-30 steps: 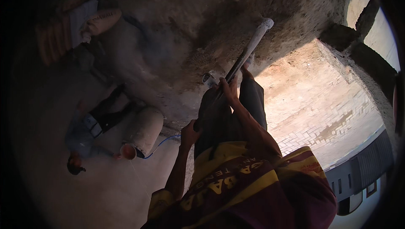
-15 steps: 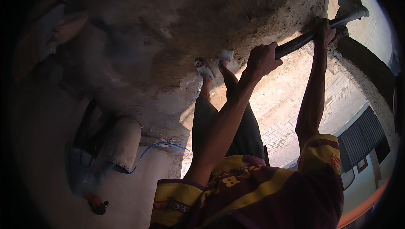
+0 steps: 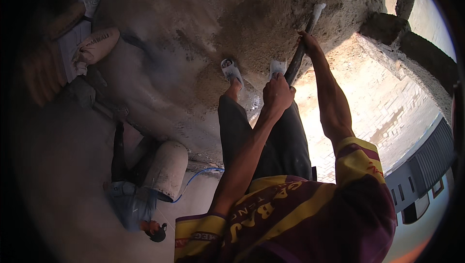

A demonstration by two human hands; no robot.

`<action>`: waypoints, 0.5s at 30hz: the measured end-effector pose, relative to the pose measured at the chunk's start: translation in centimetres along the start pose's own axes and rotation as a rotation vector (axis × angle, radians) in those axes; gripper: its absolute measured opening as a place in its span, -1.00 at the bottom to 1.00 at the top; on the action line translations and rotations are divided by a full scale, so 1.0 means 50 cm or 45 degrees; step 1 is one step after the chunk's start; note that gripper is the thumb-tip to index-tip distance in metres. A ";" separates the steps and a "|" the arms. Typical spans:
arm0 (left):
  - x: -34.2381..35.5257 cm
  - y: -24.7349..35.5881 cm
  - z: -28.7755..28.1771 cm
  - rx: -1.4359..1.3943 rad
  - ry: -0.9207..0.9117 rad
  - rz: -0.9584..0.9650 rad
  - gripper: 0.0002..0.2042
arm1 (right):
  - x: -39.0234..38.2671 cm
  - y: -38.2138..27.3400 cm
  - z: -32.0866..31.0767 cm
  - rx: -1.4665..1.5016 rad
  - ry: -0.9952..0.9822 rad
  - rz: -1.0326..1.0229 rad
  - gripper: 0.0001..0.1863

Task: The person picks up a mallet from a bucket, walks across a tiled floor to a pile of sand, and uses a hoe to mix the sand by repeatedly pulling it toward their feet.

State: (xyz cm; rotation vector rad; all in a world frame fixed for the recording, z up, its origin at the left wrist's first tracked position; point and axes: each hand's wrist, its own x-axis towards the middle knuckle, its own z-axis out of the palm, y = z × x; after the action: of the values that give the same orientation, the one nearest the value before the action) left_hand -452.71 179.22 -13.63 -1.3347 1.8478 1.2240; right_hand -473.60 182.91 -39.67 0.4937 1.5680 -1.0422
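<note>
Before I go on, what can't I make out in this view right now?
Tool: head view, handle end hidden by the left hand; far tip too small to tell its shape.
Barrel: head view, inside hidden by its wall.
Co-worker: head view, hands lost in shadow.
Brown stack: head view, blurred at the dark rim.

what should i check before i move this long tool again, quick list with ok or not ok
1. Left grip closed on the tool: ok, near the handle's lower end.
2. Right grip closed on it: ok, farther up, toward the pale end.
3. Pale end sound: cannot tell, too small here.
4. Left foot protected: not ok, open-toed sandal.
5. Co-worker away from the pale end: ok, by the drum at left.
</note>
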 end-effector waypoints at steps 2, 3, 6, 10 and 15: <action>0.000 0.026 -0.024 0.002 -0.034 0.035 -0.50 | -0.007 -0.017 -0.017 0.139 -0.074 0.064 -0.71; 0.004 0.023 -0.029 -0.004 -0.067 0.038 -0.49 | -0.015 -0.030 -0.018 0.215 -0.111 0.088 -0.71; 0.003 -0.016 -0.075 -0.107 -0.299 0.029 -0.49 | -0.107 0.017 0.037 0.346 -0.116 0.096 -0.71; -0.004 -0.137 -0.201 -0.340 -0.598 0.107 -0.52 | -0.330 0.079 0.128 0.677 -0.093 0.083 -0.76; 0.111 -0.300 -0.510 -0.304 -0.481 0.185 -0.61 | -0.480 0.066 0.198 0.557 0.162 -0.020 -0.79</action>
State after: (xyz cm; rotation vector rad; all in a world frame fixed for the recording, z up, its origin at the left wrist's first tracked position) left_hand -438.82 152.53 -12.41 -1.0078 1.5870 1.6864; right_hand -458.74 181.71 -18.17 0.8603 1.4539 -1.3968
